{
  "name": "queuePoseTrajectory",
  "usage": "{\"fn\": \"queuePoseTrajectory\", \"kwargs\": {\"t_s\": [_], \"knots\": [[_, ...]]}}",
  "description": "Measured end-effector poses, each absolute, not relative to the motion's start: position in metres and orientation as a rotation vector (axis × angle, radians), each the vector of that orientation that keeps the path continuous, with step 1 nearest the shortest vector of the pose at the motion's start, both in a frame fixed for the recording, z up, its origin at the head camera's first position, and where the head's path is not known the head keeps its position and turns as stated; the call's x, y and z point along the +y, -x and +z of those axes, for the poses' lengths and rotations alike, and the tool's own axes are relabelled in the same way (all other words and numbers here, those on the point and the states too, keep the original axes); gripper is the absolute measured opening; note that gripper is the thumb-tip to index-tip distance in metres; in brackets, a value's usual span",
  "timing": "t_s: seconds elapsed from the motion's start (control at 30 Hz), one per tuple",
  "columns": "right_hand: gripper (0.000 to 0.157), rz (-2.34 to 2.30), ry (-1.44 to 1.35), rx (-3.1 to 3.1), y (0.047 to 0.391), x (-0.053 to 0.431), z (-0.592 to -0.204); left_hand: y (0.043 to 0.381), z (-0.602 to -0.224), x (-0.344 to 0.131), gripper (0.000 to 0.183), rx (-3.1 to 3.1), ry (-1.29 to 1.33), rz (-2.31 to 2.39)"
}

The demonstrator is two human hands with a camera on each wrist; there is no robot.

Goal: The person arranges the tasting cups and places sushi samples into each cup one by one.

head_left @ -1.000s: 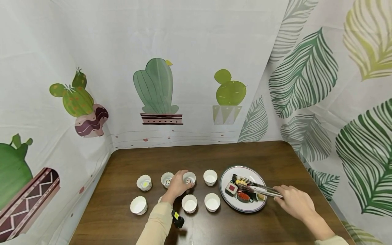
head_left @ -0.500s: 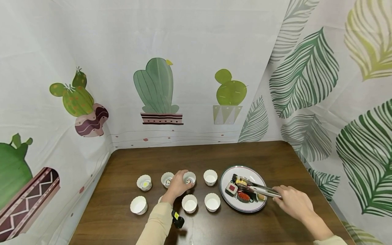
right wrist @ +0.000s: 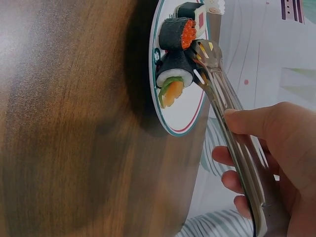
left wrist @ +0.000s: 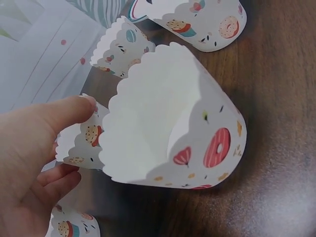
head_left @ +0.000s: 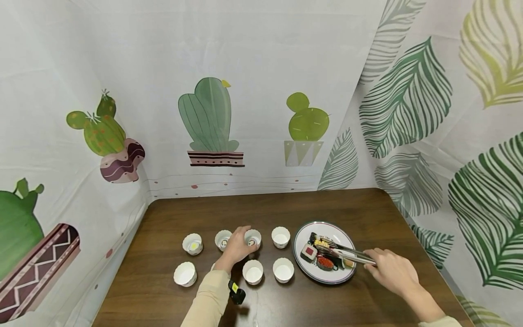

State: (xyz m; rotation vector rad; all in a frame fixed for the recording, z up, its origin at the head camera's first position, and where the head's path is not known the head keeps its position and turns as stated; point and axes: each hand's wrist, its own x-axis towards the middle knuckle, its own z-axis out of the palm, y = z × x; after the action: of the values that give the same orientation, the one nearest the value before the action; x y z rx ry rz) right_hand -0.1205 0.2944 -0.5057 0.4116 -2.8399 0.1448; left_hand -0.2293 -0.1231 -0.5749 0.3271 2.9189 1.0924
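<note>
My left hand holds a white paper baking cup in the back row, thumb and fingers on either side of its scalloped rim. In the left wrist view this printed cup shows behind a larger-looking cup nearer the camera. A small piece lies inside the held cup. My right hand grips metal tongs, thumb on one arm and fingers along the other. The tong tips reach among the sushi on a round plate, at the yellow-topped piece. Beside them are an orange-roe roll and a square roll.
Several more paper cups stand in two rows on the brown table. The back-left cup contains something yellow, and its neighbour a small piece. One front cup is mostly hidden by the left sleeve. A patterned cloth hangs behind.
</note>
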Motion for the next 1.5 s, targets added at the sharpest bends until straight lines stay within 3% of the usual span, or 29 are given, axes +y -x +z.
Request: {"fn": "queuePoseTrajectory", "kwargs": {"t_s": [0.87,1.5], "knots": [[0.032,0.157,-0.405,-2.836,0.120,0.298,-0.503,0.232,-0.542,-0.096,0.070,2.855,-0.448,1.088],[0.032,0.174,-0.389,-2.809,0.117,0.301,-0.498,0.228,-0.547,-0.062,0.070,2.859,-0.523,1.023]]}}
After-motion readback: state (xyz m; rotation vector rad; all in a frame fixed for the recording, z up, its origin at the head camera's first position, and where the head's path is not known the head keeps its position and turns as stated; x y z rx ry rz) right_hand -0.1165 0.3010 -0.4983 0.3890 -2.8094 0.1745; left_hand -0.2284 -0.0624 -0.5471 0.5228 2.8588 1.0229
